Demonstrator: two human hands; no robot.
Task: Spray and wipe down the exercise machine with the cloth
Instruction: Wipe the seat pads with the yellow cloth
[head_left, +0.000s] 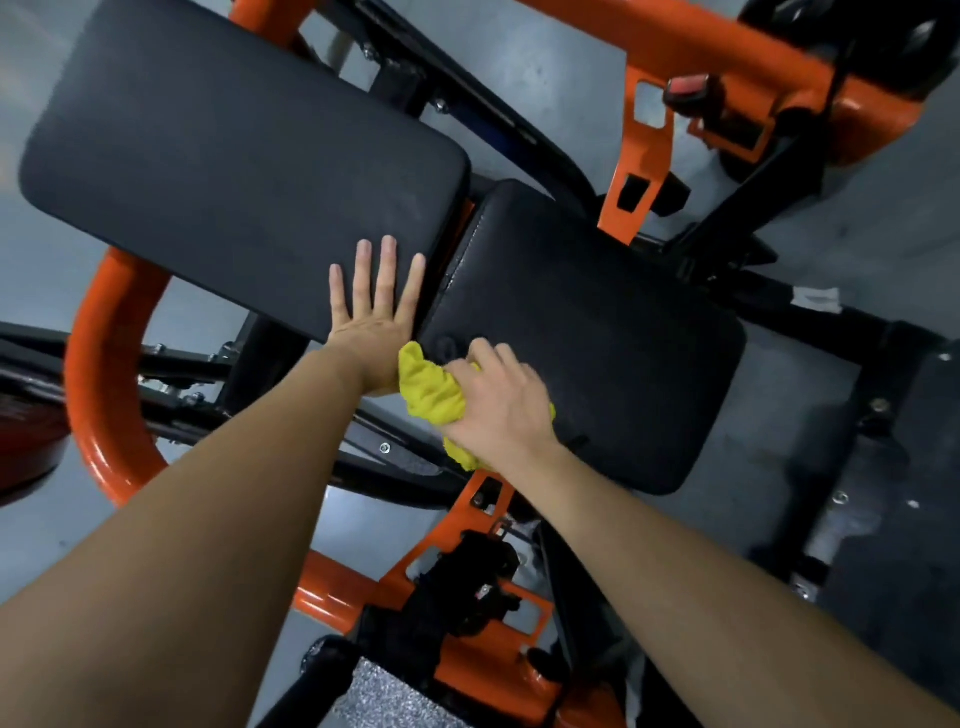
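Wiping looks under way: the right hand (498, 405) grips the bunched yellow cloth (428, 392) at the near left corner of the seat pad (597, 338), the left hand (376, 312) lies flat with fingers spread on the back pad (234, 145), and the orange frame (104, 364) is probably not yet done.

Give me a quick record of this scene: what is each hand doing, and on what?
left hand: flat, fingers straight, resting on the long black pad
right hand: grips the yellow cloth against the near corner of the smaller black pad
cloth state: bunched, partly under the hand
frame: orange tubing with black bars, on a grey floor
spray bottle: not in view
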